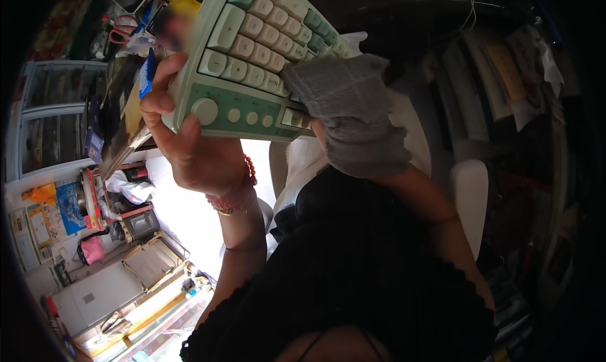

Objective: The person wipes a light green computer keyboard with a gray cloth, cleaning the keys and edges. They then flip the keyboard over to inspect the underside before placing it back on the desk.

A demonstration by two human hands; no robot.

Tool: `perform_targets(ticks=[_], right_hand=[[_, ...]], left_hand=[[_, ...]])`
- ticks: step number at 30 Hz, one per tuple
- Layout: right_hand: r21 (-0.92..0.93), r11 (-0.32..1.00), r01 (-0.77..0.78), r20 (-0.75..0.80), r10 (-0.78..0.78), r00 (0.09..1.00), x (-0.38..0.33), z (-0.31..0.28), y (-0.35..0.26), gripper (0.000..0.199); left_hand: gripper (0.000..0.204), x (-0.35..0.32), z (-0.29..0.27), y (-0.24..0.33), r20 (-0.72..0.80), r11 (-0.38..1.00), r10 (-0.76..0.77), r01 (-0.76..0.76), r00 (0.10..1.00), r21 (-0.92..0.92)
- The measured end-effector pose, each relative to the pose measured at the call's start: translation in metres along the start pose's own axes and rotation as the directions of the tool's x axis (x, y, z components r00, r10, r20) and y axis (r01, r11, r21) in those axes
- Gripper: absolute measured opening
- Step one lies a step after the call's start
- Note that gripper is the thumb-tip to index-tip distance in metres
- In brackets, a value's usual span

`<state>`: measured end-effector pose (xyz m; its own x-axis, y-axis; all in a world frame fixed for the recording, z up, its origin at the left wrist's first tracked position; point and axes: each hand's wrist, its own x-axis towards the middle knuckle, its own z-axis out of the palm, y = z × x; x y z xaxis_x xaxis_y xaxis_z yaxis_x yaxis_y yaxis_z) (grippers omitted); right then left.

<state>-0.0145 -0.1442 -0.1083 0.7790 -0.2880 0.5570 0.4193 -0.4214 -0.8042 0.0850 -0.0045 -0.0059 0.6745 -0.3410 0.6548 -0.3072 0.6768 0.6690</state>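
Note:
A green and cream keyboard [218,100] is held up at a tilt near the top of the view, its keys facing me. It has one large round knob and several small round buttons along its green end panel. My left hand [196,156] grips that end, thumb by the large knob and fingers around the edge. Across the keys lies a grey cloth [353,109], with my right hand [319,133] under and behind it. Only a bit of that hand shows beside the keyboard's edge; the cloth hides the other fingers.
On the left, red-handled scissors [123,30] and other small items crowd a dark tabletop. Beyond stand a glass-fronted cabinet [53,119], a pink pouch [92,249] and a folding chair [151,261]. A white chair part [470,204] is right of my arm.

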Motion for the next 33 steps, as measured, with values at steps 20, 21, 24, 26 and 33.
perform_targets(ticks=[20, 21, 24, 26, 33], right_hand=[[-0.042, 0.999, 0.022, 0.029, -0.021, 0.999, -0.006, 0.01, -0.005, 0.039], [-0.04, 0.999, 0.023, 0.026, -0.022, 0.999, -0.004, 0.011, -0.002, 0.039], [-0.042, 0.999, 0.022, 0.016, -0.021, 1.0, -0.001, 0.01, -0.001, 0.039], [-0.041, 0.999, 0.023, 0.013, -0.022, 1.0, 0.001, 0.011, 0.0, 0.039], [-0.052, 0.999, 0.016, -0.022, -0.017, 1.0, 0.011, -0.005, 0.015, 0.038]], left_hand=[[0.028, -0.004, -0.005, 0.003, -0.077, 1.0, -0.006, 0.007, 0.997, 0.02], [0.028, -0.005, -0.008, 0.002, -0.07, 1.0, -0.008, 0.009, 0.997, 0.016], [0.028, -0.003, -0.013, 0.002, -0.102, 0.999, -0.011, 0.015, 0.995, 0.044], [0.028, -0.003, -0.014, 0.003, -0.103, 0.999, -0.014, 0.018, 0.995, 0.04], [0.021, -0.004, -0.017, 0.008, -0.081, 0.999, -0.024, 0.027, 0.996, 0.036]])
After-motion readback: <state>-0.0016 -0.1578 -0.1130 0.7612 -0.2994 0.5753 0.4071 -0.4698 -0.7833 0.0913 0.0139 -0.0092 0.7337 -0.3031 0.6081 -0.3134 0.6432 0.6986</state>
